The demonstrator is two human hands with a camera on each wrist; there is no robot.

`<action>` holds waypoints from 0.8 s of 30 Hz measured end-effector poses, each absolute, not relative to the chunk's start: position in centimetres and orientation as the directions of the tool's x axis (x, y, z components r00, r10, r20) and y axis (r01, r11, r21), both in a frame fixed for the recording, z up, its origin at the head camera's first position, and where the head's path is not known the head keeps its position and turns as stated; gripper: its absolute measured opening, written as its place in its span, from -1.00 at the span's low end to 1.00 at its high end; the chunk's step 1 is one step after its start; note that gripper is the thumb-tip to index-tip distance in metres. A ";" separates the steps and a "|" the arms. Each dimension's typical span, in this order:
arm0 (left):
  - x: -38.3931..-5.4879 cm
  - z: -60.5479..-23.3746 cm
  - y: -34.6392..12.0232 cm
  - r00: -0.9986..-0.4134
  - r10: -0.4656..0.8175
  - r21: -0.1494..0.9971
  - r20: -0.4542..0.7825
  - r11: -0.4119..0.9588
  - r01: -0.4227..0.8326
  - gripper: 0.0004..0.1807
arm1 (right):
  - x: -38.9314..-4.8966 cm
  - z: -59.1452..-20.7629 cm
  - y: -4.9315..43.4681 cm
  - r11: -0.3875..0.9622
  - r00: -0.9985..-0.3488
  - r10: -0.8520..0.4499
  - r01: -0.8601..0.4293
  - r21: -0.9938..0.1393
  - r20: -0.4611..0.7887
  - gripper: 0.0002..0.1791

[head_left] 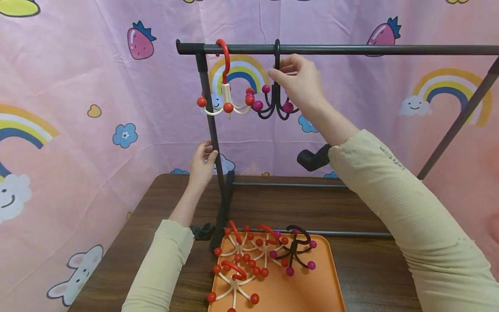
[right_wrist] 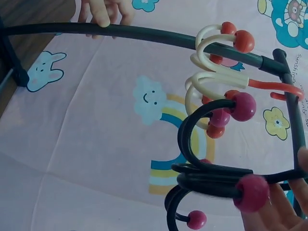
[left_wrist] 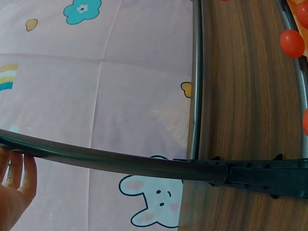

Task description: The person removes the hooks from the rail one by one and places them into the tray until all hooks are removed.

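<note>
My right hand (head_left: 306, 84) pinches the stem of a black multi-arm hook hanger (head_left: 276, 93) with magenta ball tips. Its curved top loops over the dark top rail (head_left: 331, 50) of a garment rack. To its left, a white hook hanger (head_left: 226, 93) with a red hook and red balls hangs from the same rail; some balls of the two overlap in the head view. Lower down, my left hand (head_left: 202, 164) holds the rack's left post (head_left: 213, 134), thumb in front and fingers behind. In the right wrist view the right hand (right_wrist: 276, 207) is partly cut off.
An orange tray (head_left: 312, 290) on the brown wooden table (head_left: 156, 216) bears several red-and-white hangers (head_left: 234, 284) and one black hanger (head_left: 294, 249) with magenta balls. The rack's lower bars (head_left: 288, 185) run behind the tray. A patterned pink cloth (head_left: 156, 95) hangs behind.
</note>
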State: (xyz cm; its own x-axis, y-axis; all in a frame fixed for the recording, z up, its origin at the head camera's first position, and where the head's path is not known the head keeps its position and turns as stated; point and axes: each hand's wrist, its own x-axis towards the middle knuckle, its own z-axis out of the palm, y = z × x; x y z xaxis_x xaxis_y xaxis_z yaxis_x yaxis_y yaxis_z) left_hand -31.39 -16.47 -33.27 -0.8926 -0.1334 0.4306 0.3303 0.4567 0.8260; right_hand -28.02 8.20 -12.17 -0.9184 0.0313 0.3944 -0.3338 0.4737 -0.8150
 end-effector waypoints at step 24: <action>-31.3 -33.2 -16.4 -0.883 -0.130 0.819 0.451 0.452 0.352 -0.65 | -26.1 -12.3 11.1 0.218 -0.815 0.152 -0.525 -0.823 0.559 -0.85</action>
